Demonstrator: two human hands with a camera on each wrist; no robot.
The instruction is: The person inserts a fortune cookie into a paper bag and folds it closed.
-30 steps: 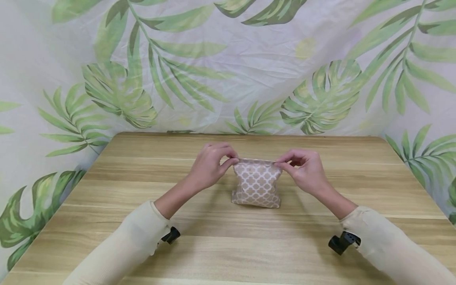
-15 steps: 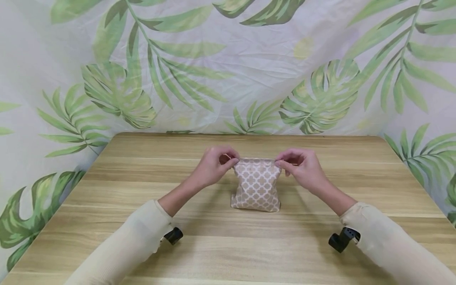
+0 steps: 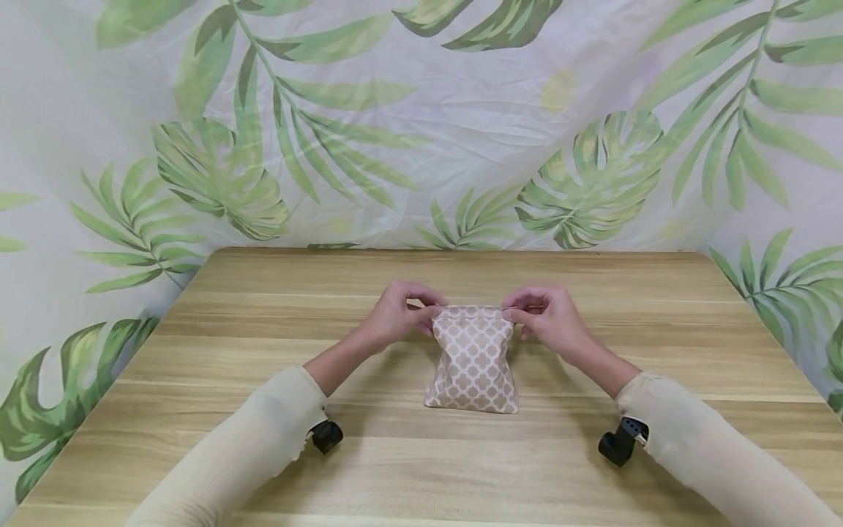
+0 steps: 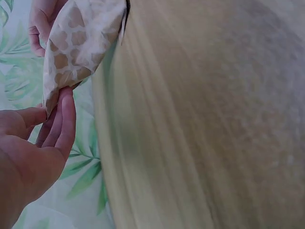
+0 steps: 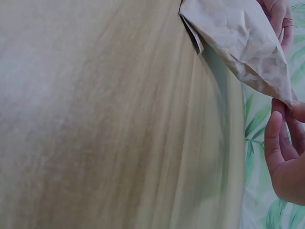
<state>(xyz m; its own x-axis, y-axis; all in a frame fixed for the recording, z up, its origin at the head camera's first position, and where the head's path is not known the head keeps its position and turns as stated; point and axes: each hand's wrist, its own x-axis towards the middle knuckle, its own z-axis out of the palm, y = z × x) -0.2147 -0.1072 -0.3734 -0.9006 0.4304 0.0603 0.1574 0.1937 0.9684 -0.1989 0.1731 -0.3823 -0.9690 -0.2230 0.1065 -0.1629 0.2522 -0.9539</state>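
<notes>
A small beige bag point(image 3: 476, 359) with a white lattice print is in the middle of the table, its wide bottom edge toward me. My left hand point(image 3: 402, 315) pinches its upper left corner between thumb and fingers. At the upper right corner, my right hand point(image 3: 546, 318) pinches the bag the same way. The top edge runs straight between both hands. In the left wrist view the bag point(image 4: 76, 43) bulges in the middle and narrows to the corner at my fingertips. The right wrist view shows the bag's point(image 5: 238, 38) creased side and a folded flap at its bottom. Its inside is hidden.
The wood-grain table point(image 3: 421, 476) reaches back to a leaf-print cloth point(image 3: 461, 146) hanging behind it. Black wrist cameras point(image 3: 327, 437) stick out below both cream sleeves point(image 3: 263, 439).
Both hands have come slightly nearer to me and lower with the bag's top edge. The bag leans back more, showing more of its front, and its bottom edge has slid toward me.
</notes>
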